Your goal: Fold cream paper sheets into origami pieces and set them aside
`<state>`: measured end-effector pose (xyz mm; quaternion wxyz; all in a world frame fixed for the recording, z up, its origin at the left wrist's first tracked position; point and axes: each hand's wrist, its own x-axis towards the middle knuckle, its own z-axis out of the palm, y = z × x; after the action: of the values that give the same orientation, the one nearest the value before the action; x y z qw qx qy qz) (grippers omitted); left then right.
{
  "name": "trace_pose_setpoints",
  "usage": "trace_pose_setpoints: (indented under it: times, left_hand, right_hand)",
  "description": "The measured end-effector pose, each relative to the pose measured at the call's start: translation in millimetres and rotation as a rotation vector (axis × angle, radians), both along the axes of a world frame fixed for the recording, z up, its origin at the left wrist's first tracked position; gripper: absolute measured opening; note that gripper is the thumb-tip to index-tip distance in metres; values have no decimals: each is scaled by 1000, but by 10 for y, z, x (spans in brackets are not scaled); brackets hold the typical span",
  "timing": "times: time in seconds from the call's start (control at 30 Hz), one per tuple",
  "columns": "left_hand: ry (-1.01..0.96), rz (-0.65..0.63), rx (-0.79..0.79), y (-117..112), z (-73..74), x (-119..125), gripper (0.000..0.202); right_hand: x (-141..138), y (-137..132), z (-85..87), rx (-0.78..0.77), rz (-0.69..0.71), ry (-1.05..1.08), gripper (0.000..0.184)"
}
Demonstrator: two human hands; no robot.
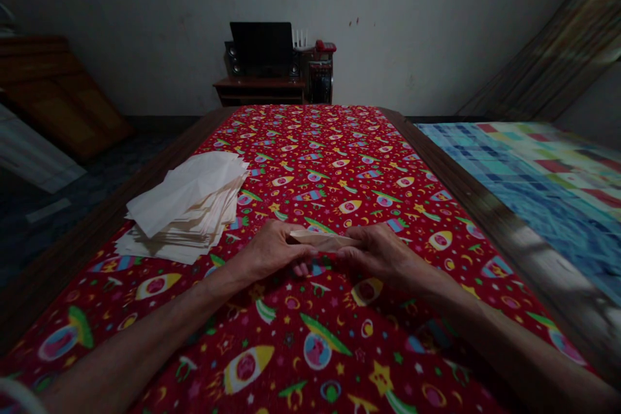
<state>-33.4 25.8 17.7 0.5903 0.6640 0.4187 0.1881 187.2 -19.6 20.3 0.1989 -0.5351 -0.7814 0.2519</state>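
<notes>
A narrow piece of folded pale paper (326, 242) spans the gap between my two hands, just above the red patterned cloth (315, 310). My left hand (279, 247) pinches its left end between thumb and fingers. At the opposite end, my right hand (371, 247) grips it the same way, thumb toward me. Part of the paper is hidden behind the fingers. Left of my hands lies a loose, uneven stack of pale paper sheets (189, 200), with a large creased sheet on top.
The cloth covers a long surface with dark wooden edges (466, 194). Beyond its far end stand a black monitor (262, 45) and speakers on a desk (262, 85). A checked bedspread (533, 174) lies to the right, a wooden cabinet (58, 90) to the left.
</notes>
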Motion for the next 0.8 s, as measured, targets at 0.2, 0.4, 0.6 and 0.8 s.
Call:
trace_pose_setpoints:
  times: [0.2,0.4,0.6,0.8]
  left_hand:
    - [29,9,139,12,-55,-19,11]
    - [73,43,249,6,-117,-5,15]
    - [54,88,298,-36,-82,16,16]
    - [161,63,490,-109,-25,49,25]
  right_hand:
    - [-7,28,52,52,-44,-111,27]
    - [42,9,5,114,23,-119,22]
    - [38,-4,-35,142,28,-109,24]
    - [-37,-48,24,160,144,-48,23]
